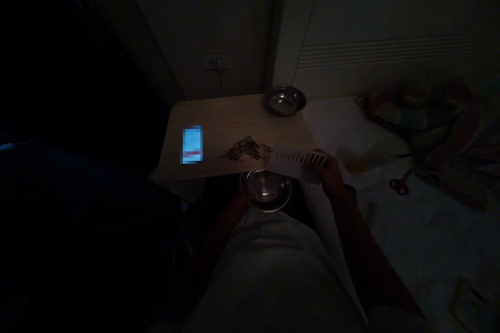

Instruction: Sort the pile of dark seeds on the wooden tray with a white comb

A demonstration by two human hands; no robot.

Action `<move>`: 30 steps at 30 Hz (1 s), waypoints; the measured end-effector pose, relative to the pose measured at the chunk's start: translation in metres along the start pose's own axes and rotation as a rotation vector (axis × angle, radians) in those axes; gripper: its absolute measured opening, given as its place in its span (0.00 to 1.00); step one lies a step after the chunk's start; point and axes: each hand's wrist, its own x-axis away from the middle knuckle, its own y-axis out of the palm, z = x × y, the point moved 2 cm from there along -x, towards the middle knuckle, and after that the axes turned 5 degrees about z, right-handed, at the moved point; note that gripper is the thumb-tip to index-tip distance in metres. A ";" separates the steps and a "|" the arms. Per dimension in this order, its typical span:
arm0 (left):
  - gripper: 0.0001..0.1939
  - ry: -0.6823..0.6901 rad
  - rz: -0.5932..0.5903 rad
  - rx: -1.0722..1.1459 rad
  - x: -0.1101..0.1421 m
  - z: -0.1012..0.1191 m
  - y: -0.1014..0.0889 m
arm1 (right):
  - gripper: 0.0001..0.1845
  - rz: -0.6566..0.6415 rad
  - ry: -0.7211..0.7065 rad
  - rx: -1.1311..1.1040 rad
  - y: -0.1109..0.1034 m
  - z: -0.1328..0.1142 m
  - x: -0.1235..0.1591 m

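The room is very dark. My right hand [327, 169] is closed on a white card with dark stripes [291, 161], held at the near right edge of a small wooden table [219, 119]. A pile of small dark bits [247, 149] lies on the table just left of the card. Below the table edge a shiny metal bowl [266, 190] sits over my lap. My left hand [239, 203] is barely visible at the bowl's left side, and its fingers are lost in the dark.
A second metal bowl [286, 99] stands at the table's far right corner. A lit phone [192, 144] lies on the table's left part. A wall socket with a cable [214, 61] is behind. Red-handled scissors [399, 184] and crumpled cloth [429, 114] lie on the bed at right.
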 end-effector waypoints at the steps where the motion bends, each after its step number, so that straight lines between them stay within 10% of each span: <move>1: 0.24 -0.003 0.002 0.004 -0.001 -0.001 0.000 | 0.12 -0.016 0.001 -0.001 0.000 0.000 0.000; 8: 0.26 -0.009 0.004 0.033 -0.005 -0.006 -0.004 | 0.14 0.068 0.008 -0.030 -0.001 -0.001 0.000; 22: 0.26 0.005 0.030 0.057 -0.009 -0.008 -0.009 | 0.12 -0.180 -0.042 0.049 0.044 -0.012 0.013; 30: 0.26 -0.002 0.055 0.096 -0.006 -0.005 -0.004 | 0.12 0.162 -0.056 -0.025 0.015 -0.007 0.003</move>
